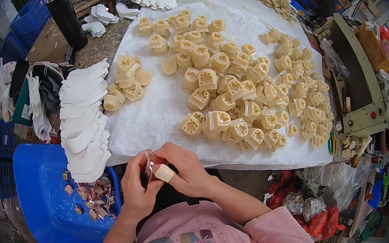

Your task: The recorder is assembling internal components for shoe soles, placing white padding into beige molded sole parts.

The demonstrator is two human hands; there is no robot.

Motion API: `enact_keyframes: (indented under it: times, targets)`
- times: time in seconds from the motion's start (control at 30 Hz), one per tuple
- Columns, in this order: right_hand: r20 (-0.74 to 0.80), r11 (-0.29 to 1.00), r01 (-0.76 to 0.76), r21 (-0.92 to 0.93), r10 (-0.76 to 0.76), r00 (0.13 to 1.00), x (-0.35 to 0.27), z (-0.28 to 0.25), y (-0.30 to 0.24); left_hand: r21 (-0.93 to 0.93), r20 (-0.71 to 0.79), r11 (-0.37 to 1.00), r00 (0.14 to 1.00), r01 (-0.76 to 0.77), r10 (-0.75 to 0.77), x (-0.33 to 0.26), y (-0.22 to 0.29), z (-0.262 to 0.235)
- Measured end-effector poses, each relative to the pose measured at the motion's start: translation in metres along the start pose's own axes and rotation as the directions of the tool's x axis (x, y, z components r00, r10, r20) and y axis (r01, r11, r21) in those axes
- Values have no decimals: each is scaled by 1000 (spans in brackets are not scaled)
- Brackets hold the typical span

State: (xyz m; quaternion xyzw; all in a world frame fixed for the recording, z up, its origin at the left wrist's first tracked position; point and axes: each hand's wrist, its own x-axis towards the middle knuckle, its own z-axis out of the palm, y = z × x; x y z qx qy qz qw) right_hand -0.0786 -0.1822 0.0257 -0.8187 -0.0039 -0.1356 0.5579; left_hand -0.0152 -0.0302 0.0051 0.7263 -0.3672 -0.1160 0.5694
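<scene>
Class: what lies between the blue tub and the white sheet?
In the head view, a fanned stack of white flat pieces lies between blue tub and white sheet.

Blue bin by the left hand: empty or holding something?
Holding something. The blue bin has a small heap of brownish scraps near its right side; most of its floor shows bare blue. What the scraps are, cannot tell.

Best open lane is the bare strip of white sheet [156, 116] running between the small cream block cluster [126, 83] and the big block pile [243, 88]. Left edge is blocked by stacked white cutouts [82, 116], with a black cylinder [68, 19] further back.
</scene>
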Motion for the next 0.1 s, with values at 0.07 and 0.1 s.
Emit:
enact_keyframes:
  times: [0.07, 0.1]
  targets:
    - [63, 991, -40, 125, 33, 997, 1, -1, 8, -30, 3, 998, 999, 51, -51, -1, -2, -5]
    - [131, 966, -86, 242, 56, 990, 2, -4, 13, -61, 5, 993, 995, 100, -100, -2, -2, -6]
